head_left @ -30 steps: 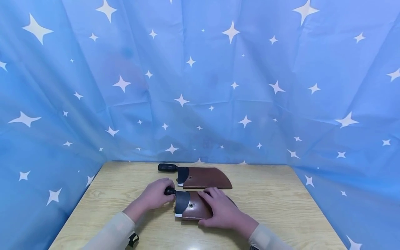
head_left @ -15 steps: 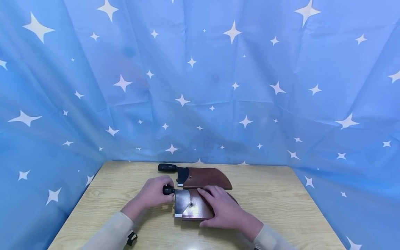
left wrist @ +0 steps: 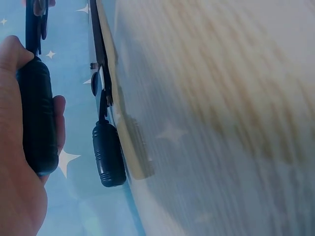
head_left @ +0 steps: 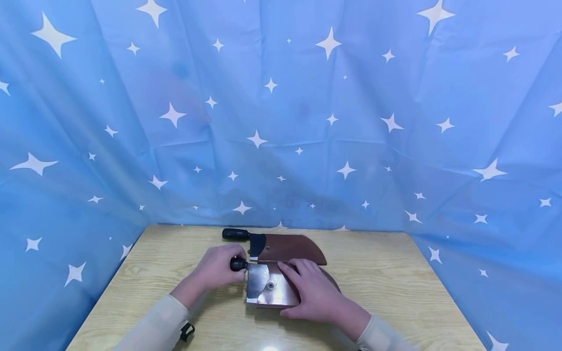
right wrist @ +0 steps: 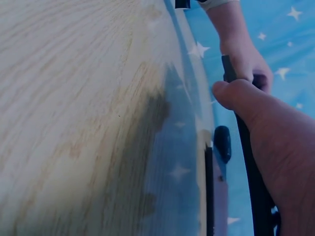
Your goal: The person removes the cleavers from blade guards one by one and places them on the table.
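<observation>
Left fingers (left wrist: pixel 59 120) encircling handle (left wrist: pixel 37 118), right (head_left: pixel 306 269) clasping sheath (head_left: pixel 281 292)

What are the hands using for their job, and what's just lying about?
In the job:
front knife
black handle, in the left hand
brown cover, in the right hand

Just about:
back knife, touched by neither hand
table
star curtain

Nearer curved brown leather-look sheath (head_left: pixel 283 294): glossy. Flat grey metal blade (head_left: pixel 256 280): shiny. Farther curved brown leather-look sheath (head_left: pixel 291 249): duller. Black rounded plastic-looking handle (left wrist: pixel 38 118): smooth, faintly ridged. Pale flat wood-grain bench (head_left: pixel 395 287): semi-gloss. Blue starred cloth-like backdrop (head_left: pixel 290 112): creased.
</observation>
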`<state>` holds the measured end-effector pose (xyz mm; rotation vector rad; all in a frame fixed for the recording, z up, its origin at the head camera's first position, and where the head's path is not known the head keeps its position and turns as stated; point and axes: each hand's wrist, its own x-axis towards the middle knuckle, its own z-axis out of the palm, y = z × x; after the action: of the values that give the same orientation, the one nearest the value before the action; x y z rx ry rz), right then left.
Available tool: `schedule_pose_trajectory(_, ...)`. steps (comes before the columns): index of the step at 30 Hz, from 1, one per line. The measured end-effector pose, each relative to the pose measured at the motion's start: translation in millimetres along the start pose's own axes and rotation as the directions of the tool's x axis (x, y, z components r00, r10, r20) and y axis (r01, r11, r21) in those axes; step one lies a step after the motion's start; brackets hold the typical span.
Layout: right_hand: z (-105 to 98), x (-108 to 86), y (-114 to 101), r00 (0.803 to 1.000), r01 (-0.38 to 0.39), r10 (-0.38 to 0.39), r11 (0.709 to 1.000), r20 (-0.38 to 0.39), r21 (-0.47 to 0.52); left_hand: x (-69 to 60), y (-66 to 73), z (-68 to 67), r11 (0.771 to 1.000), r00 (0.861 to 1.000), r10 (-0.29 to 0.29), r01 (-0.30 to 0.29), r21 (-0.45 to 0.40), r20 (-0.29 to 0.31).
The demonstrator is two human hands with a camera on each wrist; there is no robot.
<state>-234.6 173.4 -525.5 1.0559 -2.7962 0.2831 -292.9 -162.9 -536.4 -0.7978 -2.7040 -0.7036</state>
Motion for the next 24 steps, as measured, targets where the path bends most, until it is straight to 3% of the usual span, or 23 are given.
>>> schedule_pose_trajectory(9,-6,-1.6,4,0.999,-0.007,0.006,1.0,-0.032,-0.018,0.3,-1.1,-3.3,0.999,0.999,0.002,-0.001,0.036,-0.04)
schedule_pose_trajectory(18,-20,-4.8,8,1.0,-0.008,0.009,1.0,-0.011,0.01,-0.2,-3.4,-17.9,1.0,0.998,0.027,-0.028,-0.005,-0.064)
schedule_pose_trajectory(24,-18,-3.9,7,1.0,-0.009,0.009,1.0,0.009,0.022,-0.2,-6.0,-17.5,0.999,0.999,0.035,-0.034,0.019,-0.03)
